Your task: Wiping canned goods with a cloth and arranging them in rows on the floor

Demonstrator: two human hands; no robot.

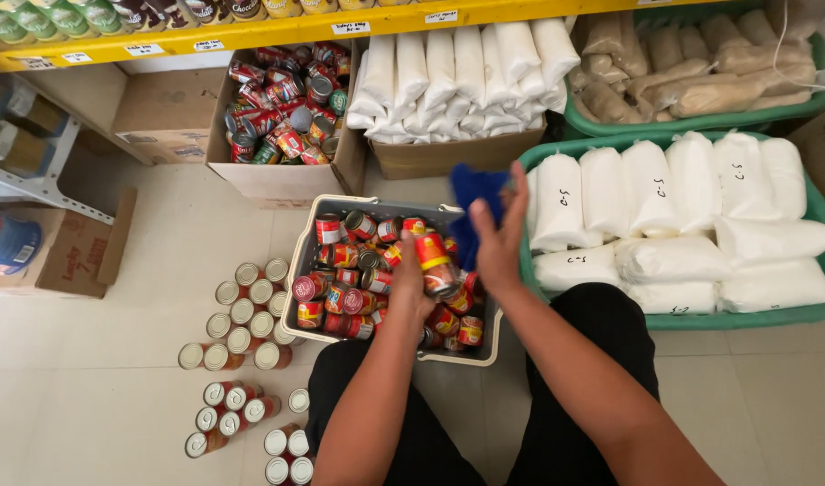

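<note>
Tinned goods, one can in hand.
My left hand [410, 286] grips a red can [435, 261] over the grey basket [304, 256]; my right hand [500, 238] clutches a blue cloth [473, 193].

Counts: green tubs [691, 319] 2; grey basket [376, 209] of cans 1; open cardboard box [277, 180] of cans 1; blue cloth [473, 189] 1; loose floor cans [250, 315] roughly 24.

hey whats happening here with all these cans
A seated person's left hand holds a red can above a grey basket full of similar cans. The right hand presses a blue cloth beside it. More cans stand in rows on the floor at the left, and white bags fill a green tub.
</note>
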